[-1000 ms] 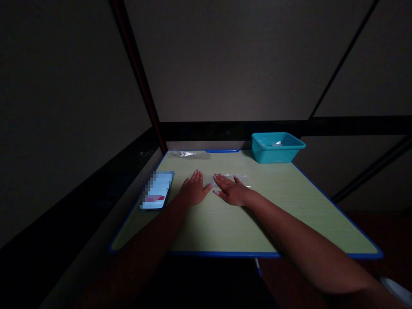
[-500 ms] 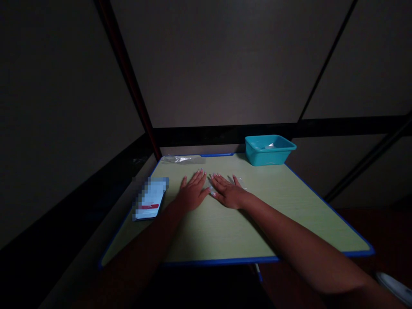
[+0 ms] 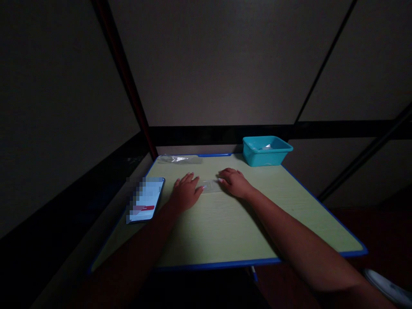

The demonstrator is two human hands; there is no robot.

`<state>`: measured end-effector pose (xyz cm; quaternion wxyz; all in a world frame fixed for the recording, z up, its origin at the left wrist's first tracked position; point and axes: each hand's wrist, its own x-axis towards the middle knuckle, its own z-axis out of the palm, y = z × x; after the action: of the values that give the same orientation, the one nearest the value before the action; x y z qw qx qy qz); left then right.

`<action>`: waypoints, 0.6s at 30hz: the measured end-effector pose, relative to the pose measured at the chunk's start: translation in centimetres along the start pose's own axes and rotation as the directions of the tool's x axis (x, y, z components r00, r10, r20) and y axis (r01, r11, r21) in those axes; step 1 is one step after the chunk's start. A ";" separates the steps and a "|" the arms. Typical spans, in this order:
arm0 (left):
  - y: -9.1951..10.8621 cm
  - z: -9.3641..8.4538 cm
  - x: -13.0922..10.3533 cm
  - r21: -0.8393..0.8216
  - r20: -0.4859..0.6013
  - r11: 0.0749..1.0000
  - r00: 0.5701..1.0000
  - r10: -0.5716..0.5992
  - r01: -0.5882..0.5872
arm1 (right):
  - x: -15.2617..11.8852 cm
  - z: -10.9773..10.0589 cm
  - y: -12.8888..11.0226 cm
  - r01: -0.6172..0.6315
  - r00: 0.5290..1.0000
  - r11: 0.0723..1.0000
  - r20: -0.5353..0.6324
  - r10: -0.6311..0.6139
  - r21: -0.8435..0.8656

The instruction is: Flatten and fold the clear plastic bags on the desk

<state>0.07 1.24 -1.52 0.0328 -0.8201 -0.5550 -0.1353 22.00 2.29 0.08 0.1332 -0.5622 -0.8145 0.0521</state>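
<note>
A clear, flat plastic packet [image 3: 210,186] lies on the pale green tabletop [image 3: 219,231] between my two hands. At its left end rests my left hand [image 3: 186,192], palm down with the fingers spread and the thumb by the packet's edge. My right hand [image 3: 235,182] lies over the packet's right end, palm down, its fingers slightly bent and apart. Neither hand grips anything that I can see. What is under the right palm is hidden.
A phone [image 3: 148,199] with a lit screen lies at the table's left edge. Crumpled clear plastic [image 3: 179,159] is at the back left. A turquoise basket [image 3: 267,158] with something clear inside stands at the back right. Walls rise behind and to the left.
My hands have moved apart, the left one leftward and the right one slightly rightward, uncovering the middle of the clear packet. The view has shifted a little.
</note>
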 end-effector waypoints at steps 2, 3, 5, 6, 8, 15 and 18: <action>-0.1 0.0 0.3 -0.056 -0.088 0.998 0.996 0.029 -0.034 | 0.5 0.3 -0.1 -0.028 0.997 1.000 -0.073 0.028 -0.001; -0.1 0.0 0.4 -0.093 -0.130 0.994 0.990 0.053 -0.065 | 0.7 0.5 -0.1 -0.040 0.994 0.999 -0.103 0.040 -0.003; -0.1 0.0 0.5 -0.169 -0.197 0.975 0.974 0.112 -0.146 | 0.9 0.9 -0.3 -0.053 0.988 0.999 -0.146 0.050 -0.013; -0.1 -0.1 0.5 -0.203 -0.215 0.961 0.966 0.144 -0.189 | 1.0 1.1 -0.3 -0.049 0.988 0.999 -0.150 0.045 -0.023; 0.0 -0.1 0.4 -0.254 -0.216 0.931 0.954 0.209 -0.261 | 1.0 1.3 -0.5 -0.035 0.991 0.998 -0.132 0.030 -0.043; -0.4 0.4 0.4 -0.293 -0.145 0.909 0.953 0.265 -0.297 | 0.6 1.0 -0.7 -0.031 0.999 0.999 -0.034 0.030 -0.009; -0.5 0.3 0.4 -0.308 -0.139 0.903 0.953 0.268 -0.299 | 0.4 0.7 -0.9 -0.052 0.999 0.998 0.003 0.052 0.023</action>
<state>-0.18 1.90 -1.75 -0.0579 -0.8790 -0.3976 -0.2568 20.88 2.38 -0.37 0.1374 -0.5816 -0.7991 0.0656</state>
